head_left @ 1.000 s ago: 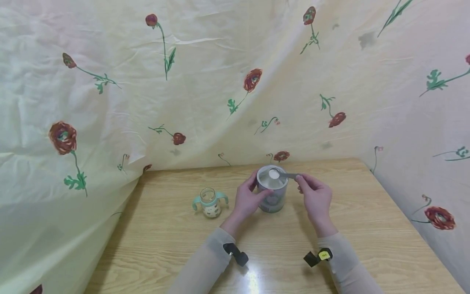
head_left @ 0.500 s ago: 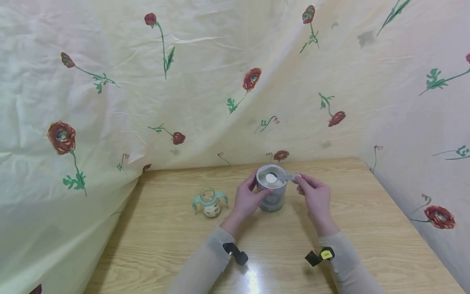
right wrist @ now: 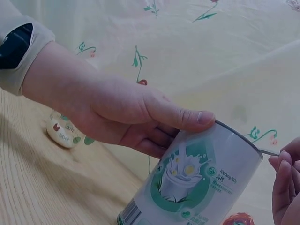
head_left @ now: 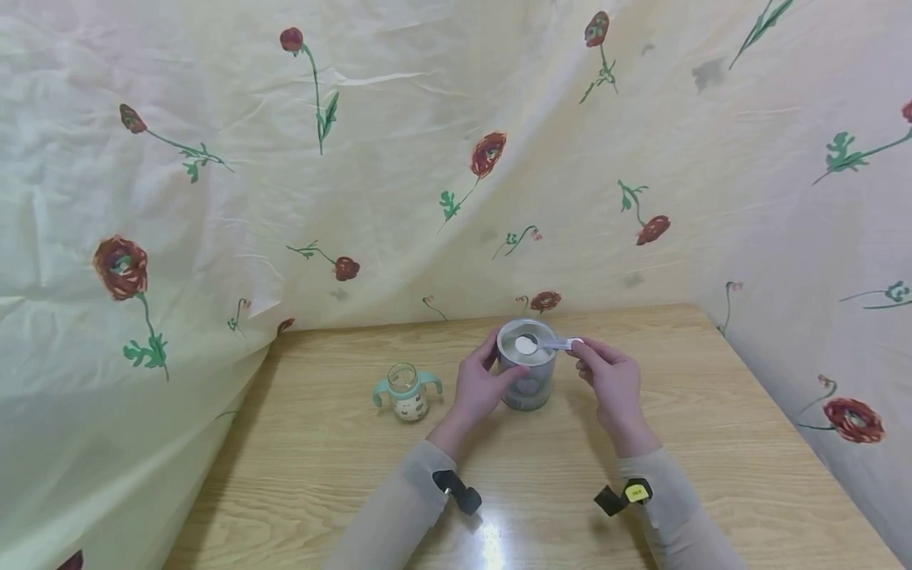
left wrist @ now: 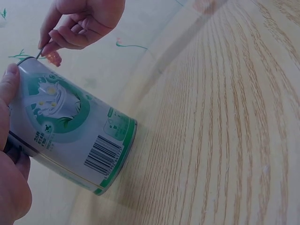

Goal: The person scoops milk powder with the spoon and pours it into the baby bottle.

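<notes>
I have my left grip point(head_left: 483, 386) curled around the can point(head_left: 528, 396), which sits just to that grip's right. On my feed, the right grip point(head_left: 614, 378) pinches the scoop point(head_left: 558, 344) by its handle; left of that grip, the scoop's bowl shows white powder point(head_left: 525, 344) at the can's open mouth. Left of my left grip, a two-handled bottle point(head_left: 410, 406) stands on the counter point(head_left: 321, 475).
</notes>
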{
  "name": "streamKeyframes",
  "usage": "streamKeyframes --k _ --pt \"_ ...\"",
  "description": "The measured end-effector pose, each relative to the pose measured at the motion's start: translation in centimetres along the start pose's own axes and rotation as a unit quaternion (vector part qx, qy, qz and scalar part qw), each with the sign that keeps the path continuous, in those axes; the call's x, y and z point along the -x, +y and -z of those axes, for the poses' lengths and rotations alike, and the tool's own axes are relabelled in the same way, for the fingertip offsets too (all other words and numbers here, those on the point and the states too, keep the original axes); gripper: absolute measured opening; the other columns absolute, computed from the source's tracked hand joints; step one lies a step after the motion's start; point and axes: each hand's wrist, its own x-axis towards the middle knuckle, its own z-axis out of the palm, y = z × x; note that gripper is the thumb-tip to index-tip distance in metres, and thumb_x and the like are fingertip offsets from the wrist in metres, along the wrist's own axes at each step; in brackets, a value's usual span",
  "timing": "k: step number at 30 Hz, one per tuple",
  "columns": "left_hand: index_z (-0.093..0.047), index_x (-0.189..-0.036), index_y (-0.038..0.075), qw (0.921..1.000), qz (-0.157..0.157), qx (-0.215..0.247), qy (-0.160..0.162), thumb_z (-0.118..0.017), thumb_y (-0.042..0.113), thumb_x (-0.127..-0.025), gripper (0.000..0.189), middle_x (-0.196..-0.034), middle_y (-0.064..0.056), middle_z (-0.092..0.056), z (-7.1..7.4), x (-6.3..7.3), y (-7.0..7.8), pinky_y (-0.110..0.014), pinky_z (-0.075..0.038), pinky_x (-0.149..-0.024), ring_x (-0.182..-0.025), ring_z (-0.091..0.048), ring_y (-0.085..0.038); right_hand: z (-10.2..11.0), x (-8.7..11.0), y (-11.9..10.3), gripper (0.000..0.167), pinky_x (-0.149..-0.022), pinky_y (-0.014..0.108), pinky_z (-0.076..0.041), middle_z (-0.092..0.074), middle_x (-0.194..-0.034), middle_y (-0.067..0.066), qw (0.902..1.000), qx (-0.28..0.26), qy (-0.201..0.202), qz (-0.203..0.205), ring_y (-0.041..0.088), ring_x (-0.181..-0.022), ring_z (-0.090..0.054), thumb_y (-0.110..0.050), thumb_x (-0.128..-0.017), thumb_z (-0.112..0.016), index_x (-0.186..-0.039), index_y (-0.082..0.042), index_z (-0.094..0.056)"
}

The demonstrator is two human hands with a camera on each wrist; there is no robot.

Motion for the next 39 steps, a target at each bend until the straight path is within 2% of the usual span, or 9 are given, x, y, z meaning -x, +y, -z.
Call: streamKeyframes --k 4,10,20,27,33,39 --pt "-0.048 -0.161 0.012 1.0 0.002 0.004 0.0 -0.092 0.027 -0.086 0.089 -0.161 -0.001 -0.051 0.0 0.0 0.0 -0.03 -0.041 -0.12 -0.147 -0.049 -0.017 -0.1 0.0 0.0 0.015 -0.076 0.016 -0.061 -0.08 -0.092 -0.005 0.9996 -0.024 0.003 -0.011 0.006 -0.079 -0.066 -0.021 -0.097 -0.083 -0.108 -0.011 -0.083" --pt "-0.048 -0.161 0.012 1.0 0.004 0.007 -0.005 -0.092 0.027 -0.086 0.088 -0.162 -0.001 -0.051 0.1 0.0 0.2 -0.031 -0.04 -0.121 -0.148 -0.049 -0.018 -0.1 0.0 -0.3 0.016 -0.078 0.017 -0.06 -0.08 -0.092 -0.004 0.9983 -0.048 0.012 -0.031 0.008 -0.084 -0.067 -0.02 -0.097 -0.083 -0.11 -0.01 -0.082" --pt "-0.045 -0.163 0.012 0.9996 0.016 -0.011 -0.019 -0.092 0.029 -0.087 0.091 -0.165 -0.005 -0.047 0.3 -0.1 0.7 -0.036 -0.038 -0.124 -0.151 -0.044 -0.023 -0.3 0.2 -0.9 0.005 -0.074 0.016 -0.06 -0.08 -0.088 -0.003 0.9945 -0.092 0.015 -0.047 0.005 -0.076 -0.065 -0.017 -0.096 -0.084 -0.1 -0.014 -0.083" --pt "-0.04 -0.164 0.008 0.999 0.022 -0.019 -0.034 -0.093 0.03 -0.086 0.097 -0.169 -0.01 -0.039 0.9 0.1 1.4 -0.038 -0.035 -0.125 -0.154 -0.04 -0.024 -0.4 0.5 -1.3 0.004 -0.071 0.014 -0.058 -0.08 -0.092 -0.002 0.9912 -0.116 0.008 -0.063 0.004 -0.075 -0.064 -0.018 -0.098 -0.082 -0.1 -0.014 -0.082" --pt "-0.041 -0.164 0.01 0.9986 0.015 -0.014 -0.049 -0.089 0.028 -0.09 0.091 -0.17 -0.004 -0.038 1.4 0.3 1.8 -0.033 -0.035 -0.124 -0.155 -0.037 -0.017 -0.6 0.8 -1.7 0.005 -0.068 0.014 -0.056 -0.08 -0.091 -0.002 0.9873 -0.139 0.009 -0.076 0.004 -0.075 -0.063 -0.017 -0.097 -0.082 -0.1 -0.013 -0.082" --pt "-0.04 -0.164 0.006 0.9987 0.011 -0.017 -0.047 -0.086 0.029 -0.093 0.088 -0.169 -0.008 -0.039 2.2 0.5 2.1 -0.035 -0.037 -0.124 -0.154 -0.04 -0.023 -1.0 1.0 -2.1 0.006 -0.069 0.014 -0.057 -0.08 -0.091 -0.002 0.9867 -0.14 0.011 -0.082 0.004 -0.075 -0.063 -0.018 -0.097 -0.083 -0.102 -0.013 -0.083"
